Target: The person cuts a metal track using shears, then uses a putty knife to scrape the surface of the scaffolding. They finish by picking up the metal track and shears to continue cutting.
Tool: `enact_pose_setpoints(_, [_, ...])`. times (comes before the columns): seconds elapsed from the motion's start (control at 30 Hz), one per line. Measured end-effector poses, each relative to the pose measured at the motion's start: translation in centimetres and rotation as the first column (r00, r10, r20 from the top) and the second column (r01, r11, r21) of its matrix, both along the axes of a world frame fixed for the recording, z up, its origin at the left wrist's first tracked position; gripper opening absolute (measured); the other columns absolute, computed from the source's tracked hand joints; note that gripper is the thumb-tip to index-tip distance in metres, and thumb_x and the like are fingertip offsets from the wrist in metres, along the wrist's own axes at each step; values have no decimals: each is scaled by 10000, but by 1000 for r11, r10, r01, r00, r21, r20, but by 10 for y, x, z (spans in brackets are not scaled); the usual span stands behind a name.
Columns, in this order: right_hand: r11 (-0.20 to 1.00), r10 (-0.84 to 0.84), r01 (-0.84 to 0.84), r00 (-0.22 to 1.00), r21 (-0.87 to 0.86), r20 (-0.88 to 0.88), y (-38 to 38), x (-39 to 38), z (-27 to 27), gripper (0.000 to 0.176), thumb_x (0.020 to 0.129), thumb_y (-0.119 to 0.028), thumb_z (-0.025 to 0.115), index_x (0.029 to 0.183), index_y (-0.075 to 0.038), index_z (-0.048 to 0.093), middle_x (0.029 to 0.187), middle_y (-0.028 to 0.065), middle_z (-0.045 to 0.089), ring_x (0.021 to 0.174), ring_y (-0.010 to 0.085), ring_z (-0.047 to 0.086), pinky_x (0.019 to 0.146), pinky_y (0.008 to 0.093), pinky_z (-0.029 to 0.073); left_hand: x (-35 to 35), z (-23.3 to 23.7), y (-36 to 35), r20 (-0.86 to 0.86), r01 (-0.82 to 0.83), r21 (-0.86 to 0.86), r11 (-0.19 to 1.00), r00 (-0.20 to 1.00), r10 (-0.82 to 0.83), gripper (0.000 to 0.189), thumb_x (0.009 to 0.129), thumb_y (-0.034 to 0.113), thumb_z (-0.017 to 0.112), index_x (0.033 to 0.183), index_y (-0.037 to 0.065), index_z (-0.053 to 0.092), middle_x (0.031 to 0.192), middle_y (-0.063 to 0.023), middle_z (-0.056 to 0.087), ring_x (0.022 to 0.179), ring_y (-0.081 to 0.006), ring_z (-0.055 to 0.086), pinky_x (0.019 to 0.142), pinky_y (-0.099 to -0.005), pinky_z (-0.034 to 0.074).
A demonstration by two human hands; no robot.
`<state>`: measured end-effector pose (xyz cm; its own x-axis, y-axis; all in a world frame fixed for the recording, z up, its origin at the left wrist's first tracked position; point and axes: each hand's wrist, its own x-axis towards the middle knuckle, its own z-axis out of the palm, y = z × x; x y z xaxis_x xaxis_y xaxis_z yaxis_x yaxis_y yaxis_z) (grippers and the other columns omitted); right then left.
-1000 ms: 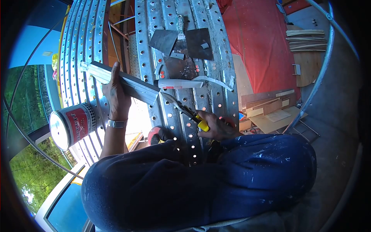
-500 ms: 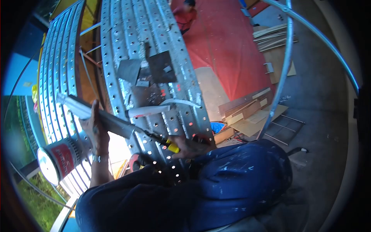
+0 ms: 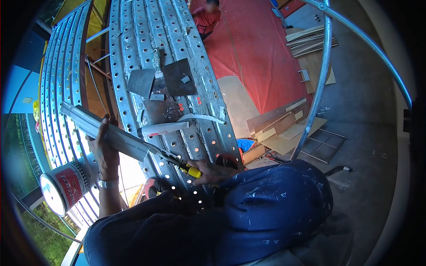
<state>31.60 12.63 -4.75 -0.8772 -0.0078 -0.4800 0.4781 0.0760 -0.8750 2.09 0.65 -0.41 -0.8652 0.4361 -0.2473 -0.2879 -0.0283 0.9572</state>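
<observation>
Metal channel (image 3: 126, 142) | left hand (image 3: 105, 153) clasping it | right hand (image 3: 207, 173) gripping yellow-handled snips (image 3: 193, 172)

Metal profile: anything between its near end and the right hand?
Only the yellow-handled snips, held in the right hand, blades at the near end of the metal profile. Nothing else visible between. White tube lies beyond, off that line.

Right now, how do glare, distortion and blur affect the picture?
Head view: glare burns out parts of the left deck and the can's end; the lens seems to bow the pole and blackens the corners; the far left edge looks hazy; the floor lies dim.
</observation>
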Motion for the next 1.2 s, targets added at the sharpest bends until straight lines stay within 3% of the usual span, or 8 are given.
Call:
enact_pose_setpoints(0.1, [993,-51,52,999,-102,18,-3,3,-7,452,673,-173,716,1028,20,514,931,113,533,893,182,530,778,329,422,-3,-3,0,85,33,101,994,996,-42,371,814,43,697,1121,-48,509,988,-152,640,907,-231,652,739,-309,548])
enact_pose_setpoints(0.3, [992,-11,20,998,-122,69,1,2,-1,436,666,-165,719,1013,14,525,919,93,542,881,170,537,768,322,426,-9,-7,-6,213,142,238,961,958,-194,330,860,75,637,1156,-18,524,1007,-138,640,923,-226,636,796,-333,540])
enact_pose_setpoints(0.7, [982,32,-24,999,-186,42,2,2,1,546,675,-168,721,1134,32,502,1010,127,572,962,193,545,843,331,419,-8,3,-1,422,33,301,953,892,-164,402,911,375,575,1126,40,516,989,-105,621,900,-247,628,828,-397,512])
enact_pose_setpoints(0.83, [976,33,-26,999,-215,31,-2,-2,1,708,672,-208,738,1260,57,448,1073,157,566,1035,230,530,899,348,404,-8,1,0,418,-65,232,970,908,-39,429,905,470,565,1004,57,510,847,-104,593,777,-231,615,704,-376,533])
enact_pose_setpoints(0.93, [981,96,-73,988,-180,123,7,-7,18,718,671,-228,742,1259,61,447,1050,148,559,995,233,525,874,345,406,-9,2,-2,450,-78,305,949,890,-71,490,890,531,558,976,50,511,799,-91,566,731,-210,590,672,-345,511])
enact_pose_setpoints(1.0, [979,90,-65,988,-191,124,6,-6,20,680,671,-232,737,1225,56,467,1000,135,562,928,222,531,831,337,417,-5,11,1,451,-102,238,966,892,-17,452,941,508,444,1019,67,500,776,-79,539,718,-208,561,681,-360,485])
enact_pose_setpoints(1.1, [972,83,-58,991,-229,103,4,-4,12,603,672,-224,725,1162,43,496,927,115,567,836,195,536,767,324,429,-3,10,-1,383,-85,242,967,924,-15,475,884,527,565,951,59,515,788,-84,562,730,-203,582,689,-355,501])
enact_pose_setpoints(1.2, [973,60,-41,995,-225,77,1,-1,7,531,674,-209,714,1108,25,516,883,95,573,781,169,542,726,309,436,-13,-2,-2,494,-92,286,954,867,-65,429,881,482,580,939,62,516,790,-86,569,739,-210,588,704,-372,500])
